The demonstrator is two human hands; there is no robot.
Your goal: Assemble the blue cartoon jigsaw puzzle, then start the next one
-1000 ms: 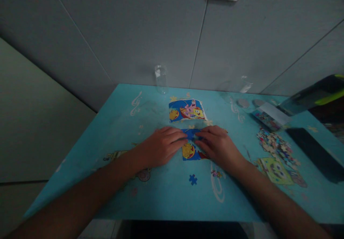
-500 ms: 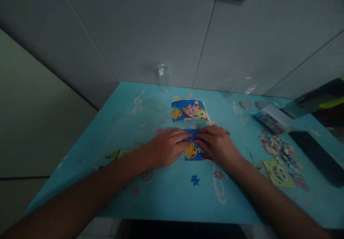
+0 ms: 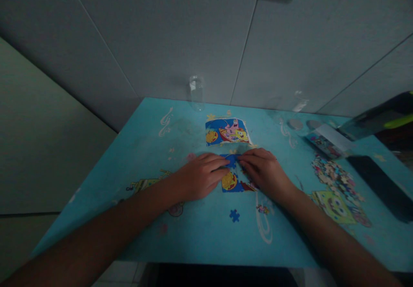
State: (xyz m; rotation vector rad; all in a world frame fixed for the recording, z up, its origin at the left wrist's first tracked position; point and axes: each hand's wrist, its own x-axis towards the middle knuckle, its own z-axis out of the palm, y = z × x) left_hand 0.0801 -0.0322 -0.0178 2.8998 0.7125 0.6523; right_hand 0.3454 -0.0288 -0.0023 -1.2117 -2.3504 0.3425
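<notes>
A small assembled puzzle section (image 3: 234, 183), blue with a yellow figure, lies flat on the turquoise table (image 3: 200, 235). My left hand (image 3: 200, 176) rests palm down on its left side. My right hand (image 3: 265, 171) rests on its right side. The fingertips of both hands meet at the section's upper edge and press on it; whether a single piece sits under them is hidden. Just beyond lies a printed picture (image 3: 227, 132) of the same cartoon scene. One loose blue piece (image 3: 234, 215) lies near the front edge.
A heap of loose puzzle pieces (image 3: 335, 174) lies at the right, beside a dark flat object (image 3: 380, 186) and a small printed box (image 3: 325, 143). A clear tube (image 3: 196, 91) stands by the wall, another (image 3: 300, 102) lies at the back right, and two round caps (image 3: 294, 124) are nearby.
My right hand has shifted slightly up and back along the puzzle section, uncovering more of its lower right part. The left hand has barely moved.
</notes>
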